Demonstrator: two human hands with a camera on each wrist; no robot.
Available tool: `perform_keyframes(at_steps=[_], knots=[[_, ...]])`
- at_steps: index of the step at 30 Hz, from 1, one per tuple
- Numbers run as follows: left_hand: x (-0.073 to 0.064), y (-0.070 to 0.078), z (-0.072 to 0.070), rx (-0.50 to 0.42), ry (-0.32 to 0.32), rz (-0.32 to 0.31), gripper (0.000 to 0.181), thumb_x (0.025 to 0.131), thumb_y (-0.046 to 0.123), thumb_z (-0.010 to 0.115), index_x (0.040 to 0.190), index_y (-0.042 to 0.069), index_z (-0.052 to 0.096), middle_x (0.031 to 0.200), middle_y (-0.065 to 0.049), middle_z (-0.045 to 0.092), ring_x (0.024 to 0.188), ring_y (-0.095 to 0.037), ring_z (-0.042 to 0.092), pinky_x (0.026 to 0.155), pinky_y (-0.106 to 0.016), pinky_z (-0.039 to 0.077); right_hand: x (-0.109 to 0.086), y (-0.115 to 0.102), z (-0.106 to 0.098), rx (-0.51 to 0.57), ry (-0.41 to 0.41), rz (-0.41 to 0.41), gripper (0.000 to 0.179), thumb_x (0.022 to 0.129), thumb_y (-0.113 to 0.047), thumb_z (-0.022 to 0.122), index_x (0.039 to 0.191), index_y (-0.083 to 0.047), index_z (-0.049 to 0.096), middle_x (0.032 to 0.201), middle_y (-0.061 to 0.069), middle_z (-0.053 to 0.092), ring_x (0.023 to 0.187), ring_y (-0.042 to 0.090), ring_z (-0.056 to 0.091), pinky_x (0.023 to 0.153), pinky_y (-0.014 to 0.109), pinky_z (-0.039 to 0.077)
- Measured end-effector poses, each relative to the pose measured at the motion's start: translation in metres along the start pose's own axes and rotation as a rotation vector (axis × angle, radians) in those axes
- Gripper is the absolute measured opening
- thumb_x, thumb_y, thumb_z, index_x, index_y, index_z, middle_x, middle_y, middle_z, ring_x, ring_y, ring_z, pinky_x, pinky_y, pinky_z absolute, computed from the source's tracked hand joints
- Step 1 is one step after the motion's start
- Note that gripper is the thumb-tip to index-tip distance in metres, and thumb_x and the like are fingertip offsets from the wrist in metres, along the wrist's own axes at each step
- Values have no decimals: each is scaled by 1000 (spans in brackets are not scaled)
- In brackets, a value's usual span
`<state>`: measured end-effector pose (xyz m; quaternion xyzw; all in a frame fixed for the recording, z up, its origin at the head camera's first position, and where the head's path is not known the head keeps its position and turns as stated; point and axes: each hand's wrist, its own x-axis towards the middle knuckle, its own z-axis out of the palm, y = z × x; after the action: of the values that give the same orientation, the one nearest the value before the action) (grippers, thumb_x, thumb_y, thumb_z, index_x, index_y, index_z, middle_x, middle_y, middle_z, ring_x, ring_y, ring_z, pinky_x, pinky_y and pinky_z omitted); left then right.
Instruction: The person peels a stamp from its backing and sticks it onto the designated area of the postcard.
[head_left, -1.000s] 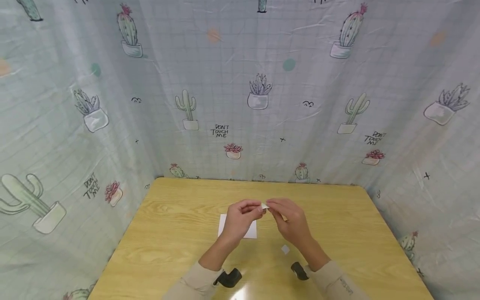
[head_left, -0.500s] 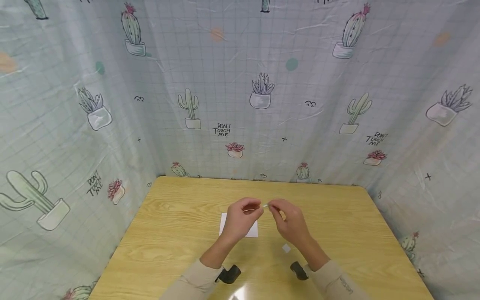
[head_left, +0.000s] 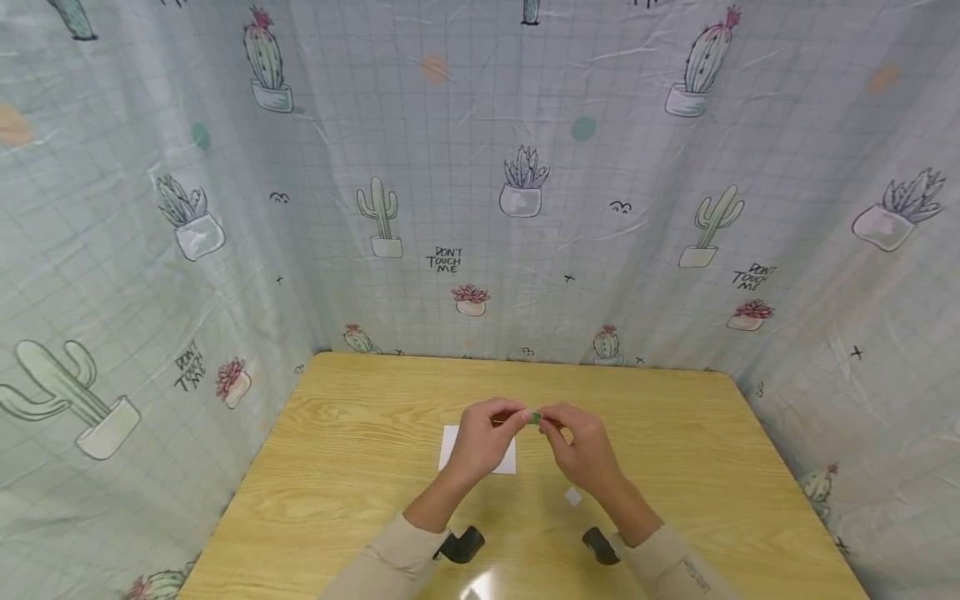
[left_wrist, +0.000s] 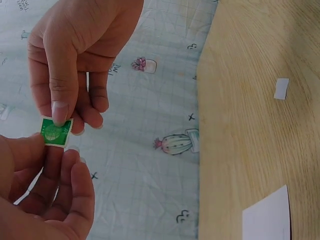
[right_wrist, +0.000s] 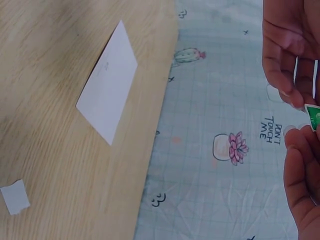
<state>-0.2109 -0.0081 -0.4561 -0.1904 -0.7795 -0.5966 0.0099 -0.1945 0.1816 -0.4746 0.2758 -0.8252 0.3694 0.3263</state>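
A small green postage stamp (head_left: 536,417) with a white border is held up over the table between both hands. In the left wrist view the stamp (left_wrist: 55,132) has its printed green face showing. My left hand (head_left: 480,437) pinches one edge between thumb and fingers. From the opposite side my right hand (head_left: 581,437) grips it, the thumb lying on the green face. Only part of the stamp (right_wrist: 313,118) appears at the edge of the right wrist view.
A white rectangular sheet or envelope (right_wrist: 107,85) with a faint mark lies on the wooden table (head_left: 360,467), partly behind the left hand in the head view. A small white paper piece (head_left: 573,496) lies nearer the right forearm. A cactus-print curtain (head_left: 420,333) surrounds the table.
The stamp has been turned over: its white side showed a second ago, then its thin edge, and now its green face. Both hands have stayed nearly in place.
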Motion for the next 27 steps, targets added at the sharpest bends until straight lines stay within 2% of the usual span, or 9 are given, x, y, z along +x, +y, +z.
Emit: perform_keyframes(at_steps=[4,9,13,15,19,22,27], knots=[[0,1,-1,-26,-17,-35,22,103,28,67,104,11,80,96,-9,77,90,-19,72,82,-30,62,-2,-2,-1,47,-17,19,17,88,11,75,98,-2,76,87,10,77,73,9,67,69,14,55],[2,4,-2,-84,-50,-66,22,105,25,65,103,8,78,94,-12,75,88,-22,71,85,-37,64,-1,-6,-2,34,7,-1,22,84,10,78,104,2,76,90,9,78,74,13,70,72,11,55],[3,5,-3,-115,-76,-88,22,105,24,64,103,6,76,93,-16,73,87,-23,69,85,-35,63,3,-7,-3,60,40,-15,26,82,12,79,107,6,75,90,11,78,74,19,73,74,12,57],[4,5,-3,-138,-86,-105,21,105,22,64,103,5,76,93,-18,72,86,-22,68,84,-34,63,4,-8,-4,101,35,9,25,83,11,79,107,5,76,90,11,79,74,21,74,74,13,58],[6,4,-2,-198,-101,-158,21,105,21,65,103,3,75,93,-17,71,83,-18,68,83,-32,62,5,-11,-6,215,-8,142,18,91,6,75,108,3,76,91,12,79,74,22,76,72,19,61],[7,4,-1,-250,-108,-192,23,104,21,66,104,0,74,89,-9,71,81,-12,67,83,-31,62,6,-14,-9,324,-49,317,15,96,0,72,109,3,76,92,16,79,74,18,76,71,25,63],[8,4,0,-325,-126,-236,24,104,19,66,105,-5,72,85,2,68,80,-9,68,83,-29,62,10,-19,-17,504,-94,585,18,98,-3,70,112,8,74,98,28,76,74,10,74,73,26,64]])
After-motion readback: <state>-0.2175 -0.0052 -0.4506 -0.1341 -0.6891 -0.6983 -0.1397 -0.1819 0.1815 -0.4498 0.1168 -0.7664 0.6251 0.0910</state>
